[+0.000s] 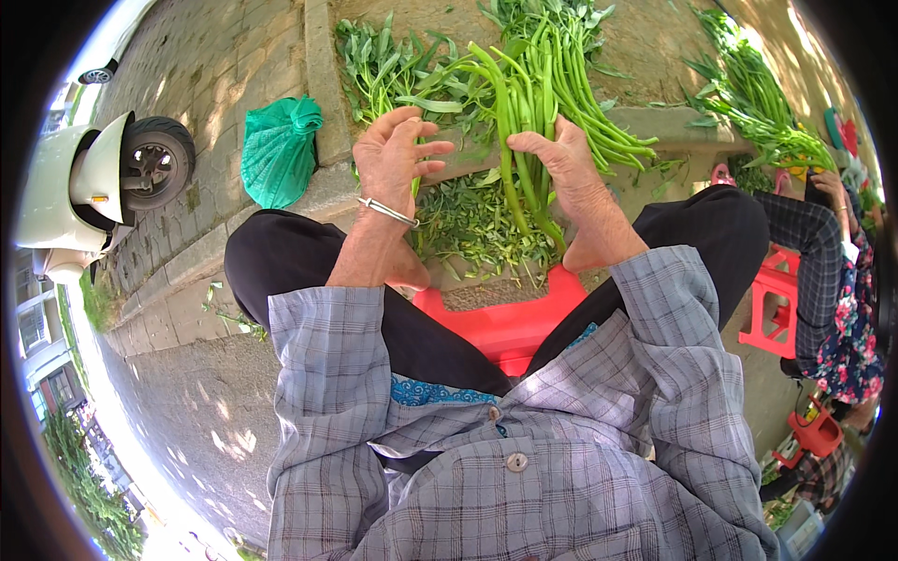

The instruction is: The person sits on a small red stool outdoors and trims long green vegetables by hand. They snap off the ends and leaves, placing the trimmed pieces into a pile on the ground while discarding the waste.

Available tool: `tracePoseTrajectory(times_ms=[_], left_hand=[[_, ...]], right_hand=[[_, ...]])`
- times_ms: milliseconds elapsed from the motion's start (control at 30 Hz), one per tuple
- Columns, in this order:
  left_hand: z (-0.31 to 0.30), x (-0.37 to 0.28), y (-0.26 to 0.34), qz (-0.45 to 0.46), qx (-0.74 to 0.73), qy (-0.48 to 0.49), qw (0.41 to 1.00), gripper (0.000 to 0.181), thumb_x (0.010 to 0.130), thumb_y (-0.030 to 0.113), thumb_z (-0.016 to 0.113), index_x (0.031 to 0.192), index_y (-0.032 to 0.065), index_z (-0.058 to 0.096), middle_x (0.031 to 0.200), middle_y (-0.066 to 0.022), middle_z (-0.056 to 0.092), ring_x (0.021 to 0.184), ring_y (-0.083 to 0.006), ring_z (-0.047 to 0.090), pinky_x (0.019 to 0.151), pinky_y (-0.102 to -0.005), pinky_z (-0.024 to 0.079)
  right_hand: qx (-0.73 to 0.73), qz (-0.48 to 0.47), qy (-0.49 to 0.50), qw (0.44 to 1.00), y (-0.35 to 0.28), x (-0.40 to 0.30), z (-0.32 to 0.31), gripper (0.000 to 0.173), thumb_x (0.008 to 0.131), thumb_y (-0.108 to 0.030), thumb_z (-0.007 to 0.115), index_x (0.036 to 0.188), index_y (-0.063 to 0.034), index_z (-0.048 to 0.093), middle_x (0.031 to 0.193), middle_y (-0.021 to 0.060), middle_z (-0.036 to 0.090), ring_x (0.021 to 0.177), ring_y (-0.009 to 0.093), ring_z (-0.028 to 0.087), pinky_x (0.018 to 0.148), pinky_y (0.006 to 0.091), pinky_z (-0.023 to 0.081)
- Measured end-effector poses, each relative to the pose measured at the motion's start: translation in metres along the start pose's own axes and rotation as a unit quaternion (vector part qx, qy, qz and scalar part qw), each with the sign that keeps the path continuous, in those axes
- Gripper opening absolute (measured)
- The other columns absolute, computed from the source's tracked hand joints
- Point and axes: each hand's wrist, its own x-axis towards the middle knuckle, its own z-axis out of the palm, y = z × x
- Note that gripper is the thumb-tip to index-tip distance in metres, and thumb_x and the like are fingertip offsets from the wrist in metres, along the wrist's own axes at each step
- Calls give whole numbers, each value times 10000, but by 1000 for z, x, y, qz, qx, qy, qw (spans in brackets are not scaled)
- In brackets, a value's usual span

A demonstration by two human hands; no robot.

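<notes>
A bunch of leafy green stalks, resembling water spinach (523, 119), is in my right hand (572, 165), with the thumb across the stalks. Their bare lower ends hang over a heap of chopped leaves and stem pieces (477, 224) on the ground between my feet. My left hand (396, 158), with a bangle on its wrist, is raised left of the bunch, its fingers apart. A thin green stem shows behind those fingers; I see nothing gripped there. Beyond my hands lie a leafy bunch (382, 63) on the left and a larger pile of long stalks (575, 98).
A tied green plastic bag (282, 154) sits on the paving at left, near a scooter's front wheel (156, 163). A low concrete kerb (328, 91) runs beside it. Beneath me is a red plastic stool (498, 326). At right, a seated person's hand (830, 186) holds another bunch (765, 105).
</notes>
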Motion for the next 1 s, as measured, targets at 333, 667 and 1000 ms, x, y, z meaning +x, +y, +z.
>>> tracePoseTrajectory(times_ms=[333,667,1000], left_hand=[[28,-14,-20,-41,-47,-93,994,492,870,176,595,1296,11,413,1089,-119,609,957,-226,613,813,-347,489],[32,-15,-25,-56,-5,-98,994,478,877,136,572,1310,29,400,1068,-63,585,933,-144,565,799,-313,462],[20,1,-35,-155,-174,-170,957,265,865,121,567,1117,62,511,1046,-59,584,928,-203,568,816,-421,458]], right_hand=[[-96,-64,18,993,9,-3,12,315,710,-98,678,971,33,561,847,56,633,718,97,585,653,240,485],[-156,-117,-14,981,15,-12,19,380,703,-170,671,1014,15,560,866,103,634,789,175,602,730,301,477],[-136,-57,-86,985,-1,-18,22,301,759,-177,630,981,17,572,852,72,631,747,125,584,687,286,480]])
